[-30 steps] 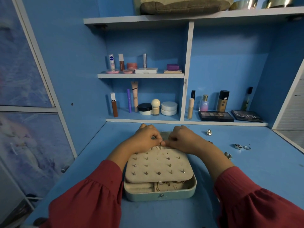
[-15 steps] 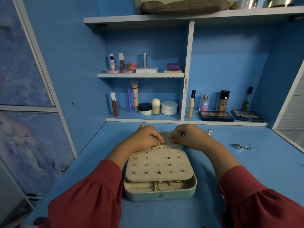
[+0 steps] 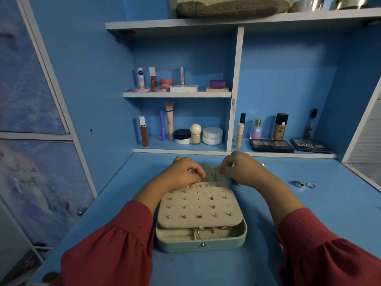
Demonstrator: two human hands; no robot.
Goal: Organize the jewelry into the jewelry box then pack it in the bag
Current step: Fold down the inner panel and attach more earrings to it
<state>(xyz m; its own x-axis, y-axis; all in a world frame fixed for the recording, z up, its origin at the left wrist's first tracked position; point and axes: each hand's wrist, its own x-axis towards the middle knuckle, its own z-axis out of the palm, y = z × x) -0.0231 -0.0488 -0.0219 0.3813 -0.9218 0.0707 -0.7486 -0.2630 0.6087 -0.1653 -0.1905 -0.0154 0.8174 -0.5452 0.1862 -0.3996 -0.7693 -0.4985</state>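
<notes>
A pale green jewelry box lies open on the blue desk. A beige earring panel studded with several earrings covers most of its base, and gold pieces show in the front compartment. My left hand has curled fingers gripping the inner lining of the lid at the box's far end. My right hand hovers just above the lid and pinches something too small to identify. Loose rings lie on the desk to the right. A khaki bag lies on the top shelf.
Another silver piece sits behind my right wrist. Cosmetics fill the shelves behind: bottles, jars and two palettes at desk level. A cabinet wall closes the left side, and a white frame edges the desk at the right.
My right hand lifted off the panel's far edge and moved up and right, fingertips still pinched. My left hand stayed at the lid. The box has not moved.
</notes>
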